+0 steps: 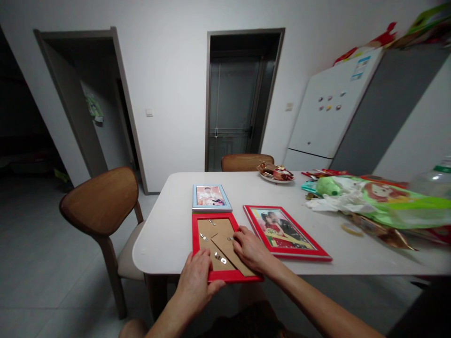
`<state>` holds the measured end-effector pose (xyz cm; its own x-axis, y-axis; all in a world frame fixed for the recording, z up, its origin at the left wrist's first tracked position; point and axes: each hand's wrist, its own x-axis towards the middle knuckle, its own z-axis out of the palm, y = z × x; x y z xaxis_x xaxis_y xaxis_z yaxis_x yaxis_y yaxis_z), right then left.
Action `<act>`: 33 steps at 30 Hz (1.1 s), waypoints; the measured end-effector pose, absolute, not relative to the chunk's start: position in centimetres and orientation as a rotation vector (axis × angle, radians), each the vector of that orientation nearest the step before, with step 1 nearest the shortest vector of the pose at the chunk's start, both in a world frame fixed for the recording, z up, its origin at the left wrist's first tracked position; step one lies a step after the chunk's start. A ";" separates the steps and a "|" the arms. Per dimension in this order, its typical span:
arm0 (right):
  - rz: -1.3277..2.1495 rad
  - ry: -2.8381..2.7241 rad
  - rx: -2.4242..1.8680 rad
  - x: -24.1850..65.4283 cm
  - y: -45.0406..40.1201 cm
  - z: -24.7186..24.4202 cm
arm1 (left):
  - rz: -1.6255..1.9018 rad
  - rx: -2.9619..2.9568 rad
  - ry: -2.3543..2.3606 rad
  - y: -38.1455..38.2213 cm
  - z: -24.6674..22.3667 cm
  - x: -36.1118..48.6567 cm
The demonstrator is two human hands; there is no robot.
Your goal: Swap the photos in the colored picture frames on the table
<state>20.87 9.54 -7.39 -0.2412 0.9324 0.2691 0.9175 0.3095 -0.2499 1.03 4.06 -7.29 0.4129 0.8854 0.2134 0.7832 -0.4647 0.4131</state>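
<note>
A red frame (196, 234) lies face down at the table's front edge, its brown backing board (214, 227) with metal clips and a stand flap facing up. My left hand (197, 277) grips the frame's lower left corner, thumb along the bottom edge. On the right side of the backing, my right hand (248, 249) has its fingers bent together at a small metal clip; whether they pinch it is hidden. Just behind is a light blue framed picture (210, 196). To the right lies a second red framed picture (282, 230), face up.
The white table (158, 225) also holds a plate of items (276, 173) at the back and a pile of green and white bags (380, 197) at the right. Brown chairs stand at the left (102, 202) and behind (246, 162). A fridge (327, 108) is back right.
</note>
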 end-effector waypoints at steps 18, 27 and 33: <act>0.085 -2.532 -1.168 17.9 3.6 -6.1 | 0.614 2.448 1.465 4.2 -8.1 0.9; 0.262 -2.484 -1.128 18.1 4.6 -5.2 | 0.657 2.422 1.443 4.3 -8.1 0.8; 0.353 -2.379 -1.135 18.1 7.0 -6.1 | 0.662 2.380 1.435 4.3 -8.3 0.5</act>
